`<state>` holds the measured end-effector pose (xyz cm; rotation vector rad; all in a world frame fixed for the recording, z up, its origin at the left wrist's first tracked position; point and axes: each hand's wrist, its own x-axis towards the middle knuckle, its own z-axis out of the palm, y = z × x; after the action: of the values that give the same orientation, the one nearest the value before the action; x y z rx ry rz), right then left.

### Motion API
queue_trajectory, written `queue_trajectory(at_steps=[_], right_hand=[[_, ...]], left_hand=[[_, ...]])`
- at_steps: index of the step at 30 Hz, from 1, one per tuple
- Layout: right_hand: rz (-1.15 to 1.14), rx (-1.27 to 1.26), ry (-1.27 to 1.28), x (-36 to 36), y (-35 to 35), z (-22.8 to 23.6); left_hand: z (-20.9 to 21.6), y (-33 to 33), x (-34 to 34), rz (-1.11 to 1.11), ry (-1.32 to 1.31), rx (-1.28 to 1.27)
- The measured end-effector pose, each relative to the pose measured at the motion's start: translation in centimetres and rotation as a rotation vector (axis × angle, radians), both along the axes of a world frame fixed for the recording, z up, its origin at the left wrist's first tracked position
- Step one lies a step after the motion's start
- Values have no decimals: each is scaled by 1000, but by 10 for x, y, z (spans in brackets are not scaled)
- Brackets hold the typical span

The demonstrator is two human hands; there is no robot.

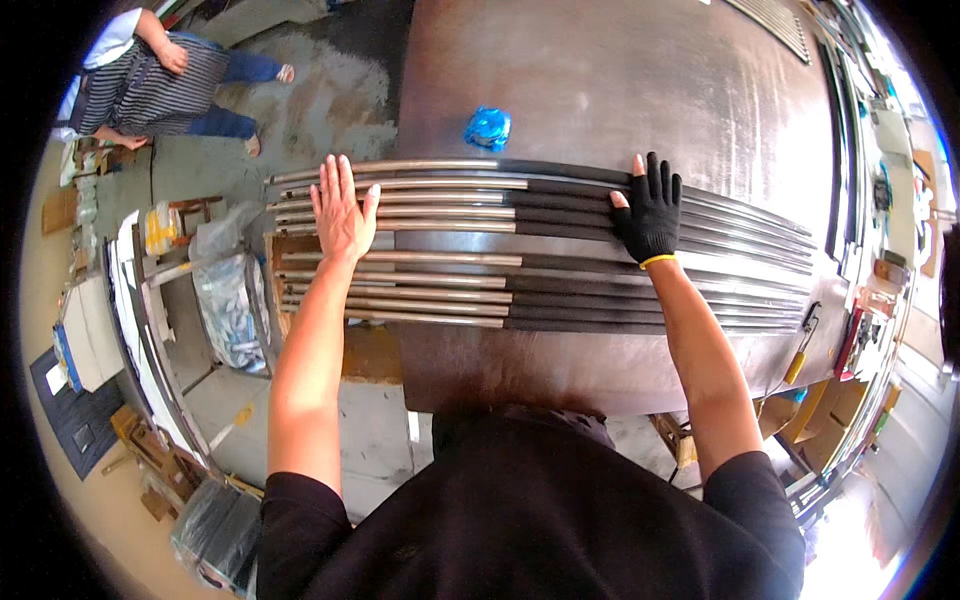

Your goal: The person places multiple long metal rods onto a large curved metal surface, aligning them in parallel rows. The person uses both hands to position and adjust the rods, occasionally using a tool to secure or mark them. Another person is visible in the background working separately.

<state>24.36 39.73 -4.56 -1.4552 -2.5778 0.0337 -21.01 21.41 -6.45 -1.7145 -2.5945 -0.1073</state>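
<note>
Several long metal rods (455,226) lie side by side across the table, bare and shiny on the left, with black sleeves (575,262) over their middle and right lengths. My bare left hand (344,218) rests flat on the bare ends of the far group, fingers stretched out. On the sleeved part of that same group lies my right hand (653,210), in a black glove with the thumb and a fingertip uncovered, its fingers extended. A narrow gap parts the far group from the near one. Neither hand grips anything.
The rods' left ends overhang the brown table (600,90) edge. Beyond them lies a crumpled blue plastic bundle (487,129). A yellow-handled tool (800,350) sits at the right. Another person in a striped apron (150,85) stands at the far left. More rods (770,25) lie far right.
</note>
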Motion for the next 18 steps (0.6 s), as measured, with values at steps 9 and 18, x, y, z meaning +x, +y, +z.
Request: queue_trajectory(at_steps=[9,18], right_hand=[[33,-157,29,30,-54,4],[175,-332,480,-121,21,30]], left_hand=[[17,-58,8,-30,-175,-65],[-8,0,-111,470,-66,288]])
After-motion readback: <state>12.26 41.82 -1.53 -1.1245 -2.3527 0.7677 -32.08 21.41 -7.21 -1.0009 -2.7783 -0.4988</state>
